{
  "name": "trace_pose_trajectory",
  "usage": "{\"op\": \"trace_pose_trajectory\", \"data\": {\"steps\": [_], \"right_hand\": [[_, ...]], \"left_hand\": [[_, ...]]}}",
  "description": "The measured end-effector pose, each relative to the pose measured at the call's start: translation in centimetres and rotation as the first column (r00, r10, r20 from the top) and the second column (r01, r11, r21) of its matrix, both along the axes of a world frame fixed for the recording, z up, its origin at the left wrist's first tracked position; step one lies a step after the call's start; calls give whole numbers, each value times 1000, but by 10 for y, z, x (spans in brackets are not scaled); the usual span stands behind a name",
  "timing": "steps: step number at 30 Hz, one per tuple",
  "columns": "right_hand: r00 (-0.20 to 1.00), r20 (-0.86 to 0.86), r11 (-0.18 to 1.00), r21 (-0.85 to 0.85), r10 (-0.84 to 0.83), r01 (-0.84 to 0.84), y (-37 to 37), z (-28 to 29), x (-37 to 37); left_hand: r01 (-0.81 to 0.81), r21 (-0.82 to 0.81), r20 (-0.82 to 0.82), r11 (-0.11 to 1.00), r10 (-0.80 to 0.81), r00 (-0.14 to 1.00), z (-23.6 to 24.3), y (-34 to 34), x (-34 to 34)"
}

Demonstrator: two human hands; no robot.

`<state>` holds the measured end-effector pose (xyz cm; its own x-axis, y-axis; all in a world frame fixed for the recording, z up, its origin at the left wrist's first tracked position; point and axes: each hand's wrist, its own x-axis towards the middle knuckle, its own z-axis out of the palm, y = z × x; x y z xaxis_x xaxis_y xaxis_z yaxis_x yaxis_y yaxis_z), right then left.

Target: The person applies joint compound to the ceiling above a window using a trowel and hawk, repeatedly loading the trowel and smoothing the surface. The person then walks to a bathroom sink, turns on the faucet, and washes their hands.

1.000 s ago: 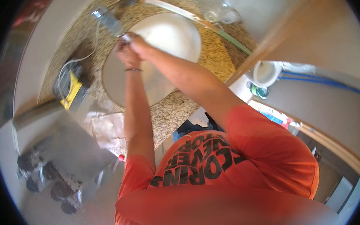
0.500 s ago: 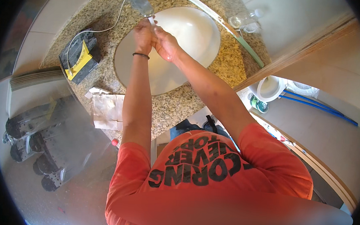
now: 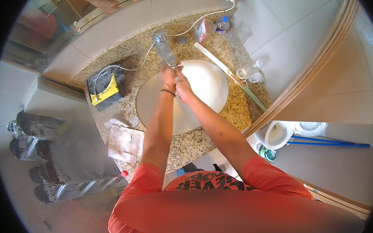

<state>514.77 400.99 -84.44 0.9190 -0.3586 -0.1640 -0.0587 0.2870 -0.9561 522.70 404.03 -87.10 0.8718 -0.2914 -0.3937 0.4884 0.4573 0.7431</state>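
Over the white oval sink (image 3: 216, 77), my hands meet below the spout of a metal tap (image 3: 164, 49). My left hand (image 3: 168, 76), with a dark band at its wrist, reaches up toward the spout; its fingers are partly covered and blurred. Pressed against it from the right, my right hand (image 3: 183, 87) has its fingers curled round the left one. A pale streak of water seems to run from the spout onto them. Whether anything small lies between the palms cannot be made out.
On the granite counter (image 3: 195, 145) lie a black box with a yellow label (image 3: 107, 88), an opened carton (image 3: 125, 142) and a long pale strip (image 3: 223, 69). Clear bottles (image 3: 249, 70) stand at the right. A white cable (image 3: 145, 65) crosses behind the tap. A wooden edge (image 3: 299, 80) rises at right.
The view has tilted up, bringing in the mirror, the wall socket and more bottles. Both hands stay together beneath the tap, with their hold slightly shifted.
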Motion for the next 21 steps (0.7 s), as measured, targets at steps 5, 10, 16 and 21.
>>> {"op": "trace_pose_trajectory", "data": {"steps": [5,10,16,21], "right_hand": [[995,-100,967,250,-25,49,-33,-7,7],[994,-51,992,85,94,-89,2,-7,-21],[971,-133,957,188,-200,223,-10,-12,10],[979,-162,925,339,-124,174,-35,-29,29]], "left_hand": [[38,112,76,993,-46,996,8,-18,-47],[65,-176,152,982,-38,988,-32,-10,30],[-51,-409,-150,911,-12,989,-18,-7,-19],[71,-431,12,900,-73,997,0,6,-62]]}}
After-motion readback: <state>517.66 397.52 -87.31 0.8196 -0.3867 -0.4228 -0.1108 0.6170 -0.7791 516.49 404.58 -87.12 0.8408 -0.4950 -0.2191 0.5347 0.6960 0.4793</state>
